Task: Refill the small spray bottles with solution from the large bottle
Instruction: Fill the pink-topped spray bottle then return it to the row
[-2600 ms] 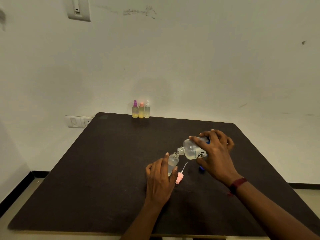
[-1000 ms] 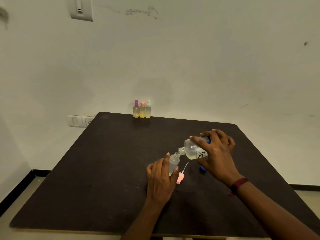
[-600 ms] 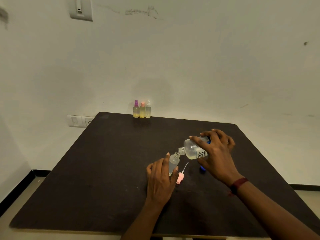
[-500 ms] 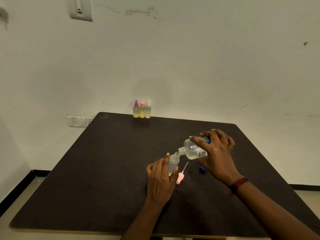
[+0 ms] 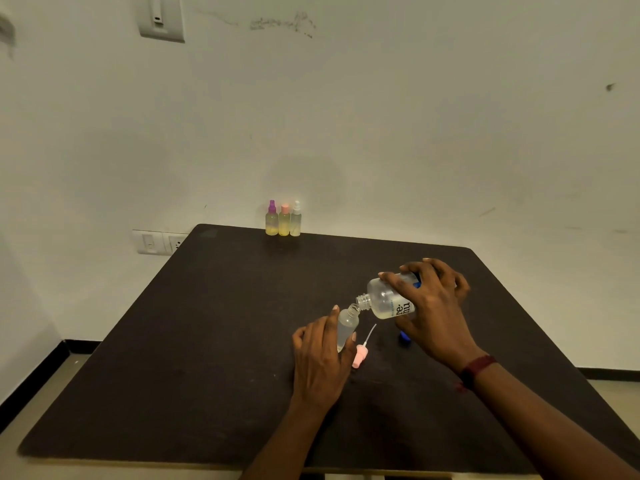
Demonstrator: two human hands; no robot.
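My right hand (image 5: 434, 317) grips the large clear bottle (image 5: 386, 301), tipped down to the left with its open neck over the mouth of a small clear spray bottle (image 5: 346, 325). My left hand (image 5: 320, 358) holds that small bottle, which leans to the right on the dark table (image 5: 207, 323). A pink spray cap with its thin dip tube (image 5: 360, 355) lies on the table just right of my left hand. A blue cap (image 5: 403, 337) lies partly hidden under my right hand.
Three small spray bottles with yellowish liquid stand in a row at the table's far edge against the wall: purple-capped (image 5: 272, 219), pink-capped (image 5: 284, 220) and white-capped (image 5: 296, 219). Wall sockets (image 5: 157, 242) sit left of the table.
Both hands and both bottles keep the same pouring pose. Only the camera view has shifted slightly.
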